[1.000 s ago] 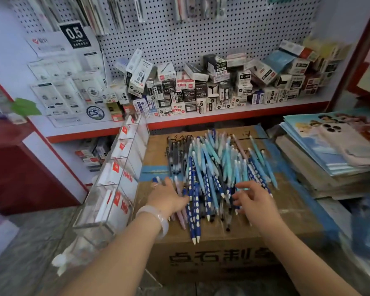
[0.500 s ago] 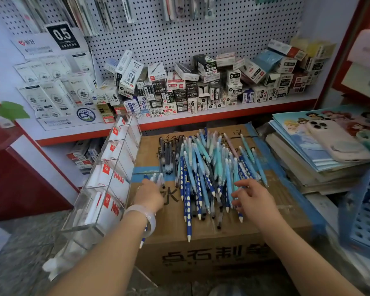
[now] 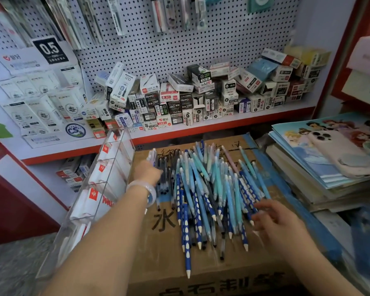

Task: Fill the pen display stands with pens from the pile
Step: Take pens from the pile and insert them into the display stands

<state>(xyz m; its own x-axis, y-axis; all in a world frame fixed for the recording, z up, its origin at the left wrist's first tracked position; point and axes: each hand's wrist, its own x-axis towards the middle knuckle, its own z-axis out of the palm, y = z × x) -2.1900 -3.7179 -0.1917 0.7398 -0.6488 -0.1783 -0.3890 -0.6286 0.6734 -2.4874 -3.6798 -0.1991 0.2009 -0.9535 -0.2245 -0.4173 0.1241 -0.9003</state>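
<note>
Fingers of the left hand (image 3: 146,173) curl round a few pens (image 3: 152,155) whose tops poke out above the knuckles, held over the box (image 3: 165,261) just beside the clear stand (image 3: 115,167); right hand (image 3: 271,218) fingers lie spread and loose on the near-right edge of the pile (image 3: 207,189), gripping nothing I can make out, though they are blurred. Risk: the stand leans off the box's left edge, so a knock from the left wrist could tip it, and the right hand could roll loose pens off the front.
</note>
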